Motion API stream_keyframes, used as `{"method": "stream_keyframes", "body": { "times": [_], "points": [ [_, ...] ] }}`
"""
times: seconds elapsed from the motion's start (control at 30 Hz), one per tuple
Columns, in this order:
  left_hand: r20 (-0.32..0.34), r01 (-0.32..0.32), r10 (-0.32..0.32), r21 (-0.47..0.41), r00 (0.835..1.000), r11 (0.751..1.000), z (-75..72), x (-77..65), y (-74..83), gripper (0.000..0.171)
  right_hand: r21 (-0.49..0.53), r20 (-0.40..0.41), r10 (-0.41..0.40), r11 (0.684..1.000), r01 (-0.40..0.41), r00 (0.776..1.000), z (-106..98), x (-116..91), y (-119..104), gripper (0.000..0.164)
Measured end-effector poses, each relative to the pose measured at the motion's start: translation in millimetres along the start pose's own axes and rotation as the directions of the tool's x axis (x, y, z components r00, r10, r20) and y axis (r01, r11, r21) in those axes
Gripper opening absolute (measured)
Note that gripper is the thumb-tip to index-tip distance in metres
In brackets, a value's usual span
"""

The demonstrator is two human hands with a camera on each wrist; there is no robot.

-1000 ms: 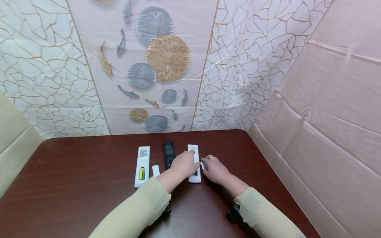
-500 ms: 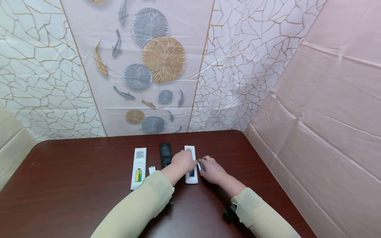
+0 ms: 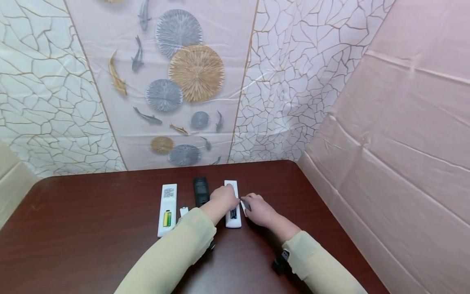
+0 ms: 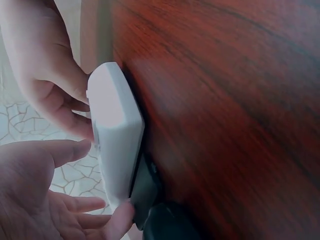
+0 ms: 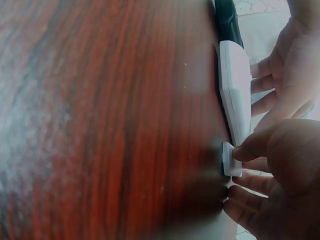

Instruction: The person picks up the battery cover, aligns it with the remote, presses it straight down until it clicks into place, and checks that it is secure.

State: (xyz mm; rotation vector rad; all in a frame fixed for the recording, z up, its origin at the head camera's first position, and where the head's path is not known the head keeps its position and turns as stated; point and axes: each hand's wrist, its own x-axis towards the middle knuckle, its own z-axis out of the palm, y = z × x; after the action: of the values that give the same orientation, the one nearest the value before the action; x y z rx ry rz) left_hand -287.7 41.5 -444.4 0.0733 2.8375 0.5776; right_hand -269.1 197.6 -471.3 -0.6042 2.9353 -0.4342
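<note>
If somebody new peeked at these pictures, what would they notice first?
Probably the big gold circle on the patterned wall behind the table. Next, the bright yellow and green batteries in the leftmost white remote. Then maybe the right hand, pinching a small white cover beside another white remote.

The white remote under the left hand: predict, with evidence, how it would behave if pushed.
The white remote would probably slide rather than roll, lying flat. Its straight edges suggest a stiff body. Being long and low, it seems unlikely to tip.
</note>
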Motion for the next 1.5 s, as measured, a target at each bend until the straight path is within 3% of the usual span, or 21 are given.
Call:
{"method": "stream_keyframes", "body": {
  "times": [0.33, 0.53, 0.7, 0.77, 0.83, 1.07, 1.3, 1.5],
  "points": [
    [-0.046, 0.023, -0.02, 0.071, 0.999, 0.997, 1.3, 4.0, 4.2, 0.062, -0.004, -0.003, -0.01, 1.0, 0.01, 1.0, -2, -1, -2, 0.041],
    [-0.049, 0.084, -0.081, 0.071, 0.996, 0.994, 1.9, 12.7, 5.0, 0.072, 0.012, 0.006, -0.026, 1.0, 0.026, 1.0, -3, 1, -2, 0.042],
    [-0.022, 0.118, -0.117, 0.024, 0.993, 0.993, 3.1, 20.6, 4.2, 0.093, 0.017, 0.007, -0.024, 1.0, 0.024, 1.0, -3, 1, -1, 0.042],
    [-0.005, 0.132, -0.132, -0.021, 0.991, 0.991, 3.4, 22.6, 3.3, 0.093, 0.02, 0.004, -0.023, 1.0, 0.023, 1.0, -3, 1, 0, 0.042],
    [0.015, 0.141, -0.141, -0.058, 0.99, 0.988, 3.5, 24.1, 2.4, 0.088, 0.022, 0.0, -0.023, 1.0, 0.023, 1.0, -2, 1, 1, 0.043],
    [0.032, 0.097, -0.093, -0.151, 0.995, 0.984, -3.6, 19.1, 0.5, 0.041, 0.052, -0.041, -0.046, 0.998, 0.048, 0.998, -2, 1, 3, 0.042],
    [0.009, 0.066, -0.065, -0.204, 0.998, 0.977, -10.8, 13.2, -2.2, 0.022, 0.148, -0.088, 0.016, 0.989, -0.003, 0.996, -2, 0, 5, 0.038],
    [0.064, 0.059, -0.044, -0.267, 0.997, 0.962, -11.4, 17.7, -7.2, 0.022, 0.221, -0.121, 0.043, 0.975, -0.015, 0.992, -5, -5, 6, 0.026]
  ]
}}
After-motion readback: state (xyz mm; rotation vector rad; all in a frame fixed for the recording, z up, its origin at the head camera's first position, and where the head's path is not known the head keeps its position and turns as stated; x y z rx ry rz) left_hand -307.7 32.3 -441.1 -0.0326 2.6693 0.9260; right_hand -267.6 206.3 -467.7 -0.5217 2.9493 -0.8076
